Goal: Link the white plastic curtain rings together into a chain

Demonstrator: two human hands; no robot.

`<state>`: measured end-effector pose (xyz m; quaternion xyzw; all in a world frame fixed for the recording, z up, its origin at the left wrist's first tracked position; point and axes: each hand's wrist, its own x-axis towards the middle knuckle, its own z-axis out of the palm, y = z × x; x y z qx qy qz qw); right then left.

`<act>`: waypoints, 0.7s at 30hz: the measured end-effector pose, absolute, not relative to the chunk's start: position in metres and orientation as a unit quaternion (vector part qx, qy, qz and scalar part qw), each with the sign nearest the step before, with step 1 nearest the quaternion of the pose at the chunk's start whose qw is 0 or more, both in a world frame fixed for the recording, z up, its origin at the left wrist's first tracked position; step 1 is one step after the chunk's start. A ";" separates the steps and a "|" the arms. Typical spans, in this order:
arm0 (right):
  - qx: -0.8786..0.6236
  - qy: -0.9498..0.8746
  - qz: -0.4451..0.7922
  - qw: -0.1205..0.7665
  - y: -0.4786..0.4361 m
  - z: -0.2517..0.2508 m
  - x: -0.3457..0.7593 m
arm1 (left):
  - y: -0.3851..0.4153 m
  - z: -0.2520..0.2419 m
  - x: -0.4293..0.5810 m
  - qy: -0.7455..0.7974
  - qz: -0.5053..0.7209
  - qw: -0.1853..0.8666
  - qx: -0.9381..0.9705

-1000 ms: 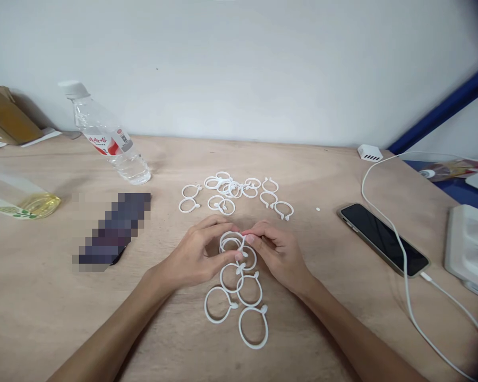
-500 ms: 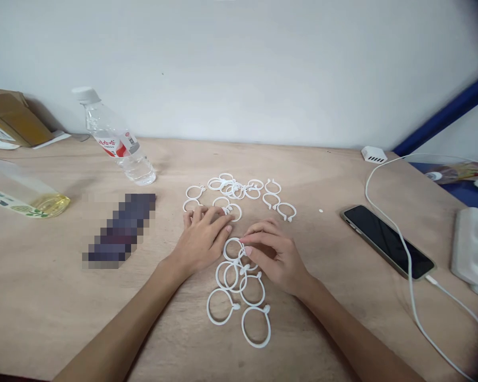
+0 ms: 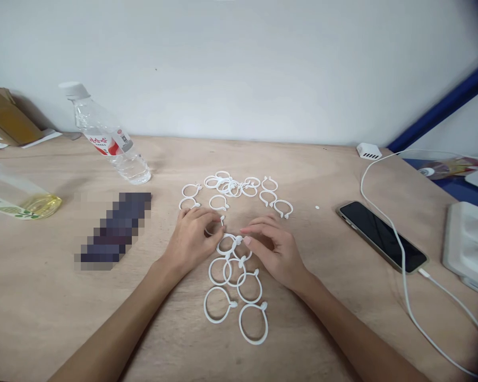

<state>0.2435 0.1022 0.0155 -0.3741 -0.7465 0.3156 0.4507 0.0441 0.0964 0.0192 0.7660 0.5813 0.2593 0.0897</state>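
Several thin white open rings, each with a small knobbed clasp, lie on the wooden table. My left hand point(image 3: 193, 236) has its fingers curled around one white ring point(image 3: 215, 231), thumb and forefinger closing on it; the fingers partly hide it. My right hand point(image 3: 274, 249) is just right of the nearer cluster. Its thumb and forefinger are slightly apart beside the clasp of another ring point(image 3: 218, 249), with no ring plainly between them. More overlapping rings point(image 3: 209, 273) run toward me, down to the nearest ring point(image 3: 240, 324).
A farther group of rings point(image 3: 276, 185) lies beyond my hands. Left stand a water bottle point(image 3: 117, 142), a bottle with yellow liquid point(image 3: 43, 204), a cardboard box point(image 3: 16, 124) and a pixelated dark patch point(image 3: 119, 228). Right are a phone point(image 3: 382, 236), white cable point(image 3: 405, 276) and charger point(image 3: 368, 150).
My left hand has drawn a white ring from the farther group toward the nearer cluster. My right fingertips have come slightly apart at the cluster. The view has shifted a little.
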 end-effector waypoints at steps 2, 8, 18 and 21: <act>-0.385 -0.738 0.320 0.452 0.103 0.013 0.244 | 0.097 0.018 0.043 0.564 0.301 0.088 0.764; -0.430 -0.713 0.323 0.450 0.106 0.006 0.243 | 0.096 0.018 0.042 0.530 0.353 0.092 0.765; -0.440 -0.702 0.330 0.452 0.106 0.007 0.243 | 0.093 0.026 0.048 0.473 0.324 0.212 0.791; -0.455 -0.686 0.340 0.455 0.107 0.007 0.242 | 0.105 0.014 0.042 0.542 0.313 0.111 0.772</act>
